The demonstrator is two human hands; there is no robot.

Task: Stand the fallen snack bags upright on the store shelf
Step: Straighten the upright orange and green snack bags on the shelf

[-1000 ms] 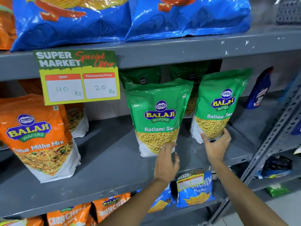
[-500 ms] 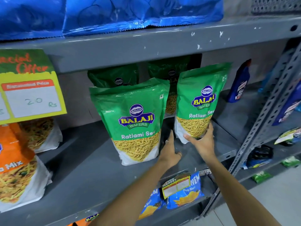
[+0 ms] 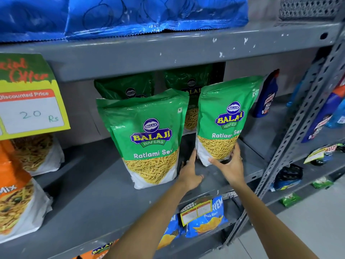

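Shelf (image 3: 93, 202): R hand (image 3: 230, 167) grips sev bag (image 3: 223, 109), L hand (image 3: 189, 174) beside.

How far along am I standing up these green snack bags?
Done: the left green bag stands upright on the shelf. In hand: your right hand grips the right green bag at its base, left hand open beside it. Left: release it; none lie fallen.

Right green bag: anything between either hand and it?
Nothing visible. The right hand grips the right green bag at its base; the left hand has straight fingers at the bag's lower left edge, in the gap beside the left green bag.
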